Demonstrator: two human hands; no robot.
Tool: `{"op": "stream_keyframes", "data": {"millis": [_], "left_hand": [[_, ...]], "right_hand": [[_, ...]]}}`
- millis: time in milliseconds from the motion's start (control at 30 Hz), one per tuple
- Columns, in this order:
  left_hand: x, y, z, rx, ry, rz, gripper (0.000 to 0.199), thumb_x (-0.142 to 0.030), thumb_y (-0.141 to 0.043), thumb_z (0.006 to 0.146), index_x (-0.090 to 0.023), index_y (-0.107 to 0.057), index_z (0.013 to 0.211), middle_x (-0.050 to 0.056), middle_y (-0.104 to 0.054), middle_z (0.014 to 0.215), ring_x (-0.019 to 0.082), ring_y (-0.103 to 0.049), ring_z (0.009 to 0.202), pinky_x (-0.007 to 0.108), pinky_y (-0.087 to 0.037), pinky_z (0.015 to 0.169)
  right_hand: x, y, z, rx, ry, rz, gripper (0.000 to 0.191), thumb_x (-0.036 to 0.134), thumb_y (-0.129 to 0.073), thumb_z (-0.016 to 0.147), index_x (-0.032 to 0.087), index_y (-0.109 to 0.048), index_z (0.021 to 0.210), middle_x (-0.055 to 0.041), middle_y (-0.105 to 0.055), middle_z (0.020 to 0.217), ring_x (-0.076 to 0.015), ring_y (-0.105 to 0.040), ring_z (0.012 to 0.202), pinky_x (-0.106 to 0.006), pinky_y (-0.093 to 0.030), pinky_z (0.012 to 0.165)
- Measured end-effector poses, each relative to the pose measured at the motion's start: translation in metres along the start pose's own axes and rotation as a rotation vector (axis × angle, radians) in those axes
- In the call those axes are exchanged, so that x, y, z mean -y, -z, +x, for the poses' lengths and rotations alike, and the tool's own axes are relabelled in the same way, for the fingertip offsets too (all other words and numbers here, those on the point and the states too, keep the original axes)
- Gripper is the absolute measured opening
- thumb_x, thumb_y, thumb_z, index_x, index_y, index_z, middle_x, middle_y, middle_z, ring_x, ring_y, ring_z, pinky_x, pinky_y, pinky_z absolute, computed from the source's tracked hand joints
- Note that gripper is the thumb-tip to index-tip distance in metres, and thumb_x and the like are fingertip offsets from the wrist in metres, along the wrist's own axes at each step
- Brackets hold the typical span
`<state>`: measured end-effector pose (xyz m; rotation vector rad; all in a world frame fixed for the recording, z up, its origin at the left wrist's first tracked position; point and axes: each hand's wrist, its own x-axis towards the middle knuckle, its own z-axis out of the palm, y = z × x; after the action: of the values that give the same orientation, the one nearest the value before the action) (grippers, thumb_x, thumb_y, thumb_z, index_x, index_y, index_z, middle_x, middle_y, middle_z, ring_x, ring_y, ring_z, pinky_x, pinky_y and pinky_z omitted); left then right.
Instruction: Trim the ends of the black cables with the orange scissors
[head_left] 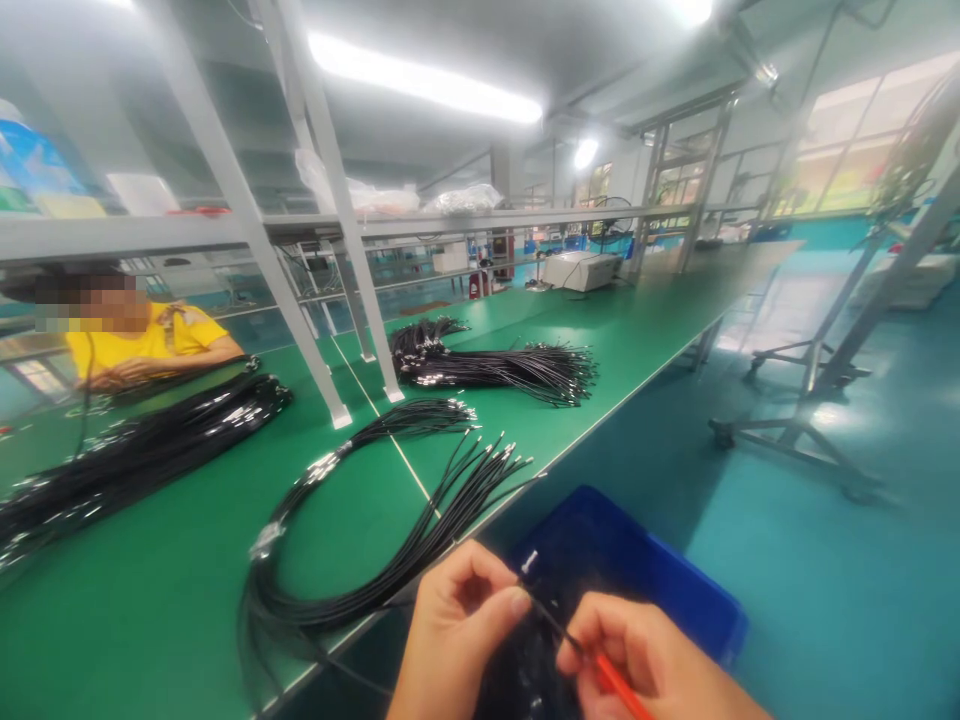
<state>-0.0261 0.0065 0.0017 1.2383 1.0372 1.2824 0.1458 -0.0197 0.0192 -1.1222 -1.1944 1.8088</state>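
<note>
Your left hand (pixel 469 615) pinches a black cable (pixel 550 618) near its pale tip (pixel 530 561), and your right hand (pixel 634 645) has its grip round a red rod (pixel 621 688). The cable runs between your hands, over a blue bin (pixel 686 585) beside the green worktop (pixel 352 530), where a looped bundle of cables (pixel 330 608) lies.

The bottom edge cuts off the red handle (pixel 619 686).

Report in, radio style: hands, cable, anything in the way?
Left hand pinching black cable. Right hand gripping slim red rod. Blue bin below; nothing visibly blocking.
</note>
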Motion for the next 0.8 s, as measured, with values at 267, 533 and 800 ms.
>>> {"op": "stream_keyframes", "data": {"millis": [267, 533, 800], "left_hand": [[0.034, -0.026, -0.013, 0.528, -0.034, 1.168, 0.014, -0.016, -0.059, 0.080, -0.022, -0.066, 0.069, 0.000, -0.070, 0.073, 0.017, -0.063, 0.072, 0.024, -0.046, 0.061], [0.089, -0.024, 0.035, 0.501, 0.096, 1.513, 0.029, -0.029, -0.057, 0.089, -0.015, -0.057, 0.114, 0.009, -0.060, 0.117, 0.023, -0.060, 0.100, 0.045, -0.050, 0.084], [0.047, -0.054, 0.028, 0.513, -0.030, 1.321, 0.010, -0.022, -0.055, 0.089, -0.022, -0.065, 0.090, 0.000, -0.065, 0.094, 0.017, -0.064, 0.082, 0.030, -0.049, 0.071]], "right_hand": [[0.004, 0.032, -0.001, -0.382, 0.332, 0.363, 0.022, 0.034, -0.075, 0.069, 0.018, -0.067, 0.083, 0.0002, -0.060, 0.065, -0.0109, -0.045, 0.052, -0.024, -0.037, 0.049], [0.011, 0.009, 0.005, -0.464, 0.363, 0.380, 0.023, 0.027, -0.077, 0.064, 0.021, -0.062, 0.081, 0.0058, -0.053, 0.055, -0.0101, -0.046, 0.046, -0.022, -0.036, 0.043], [-0.006, 0.024, 0.006, -0.840, 0.484, 0.442, 0.024, 0.023, -0.074, 0.064, 0.022, -0.056, 0.079, 0.0084, -0.050, 0.056, -0.0080, -0.042, 0.047, -0.021, -0.033, 0.046]]}}
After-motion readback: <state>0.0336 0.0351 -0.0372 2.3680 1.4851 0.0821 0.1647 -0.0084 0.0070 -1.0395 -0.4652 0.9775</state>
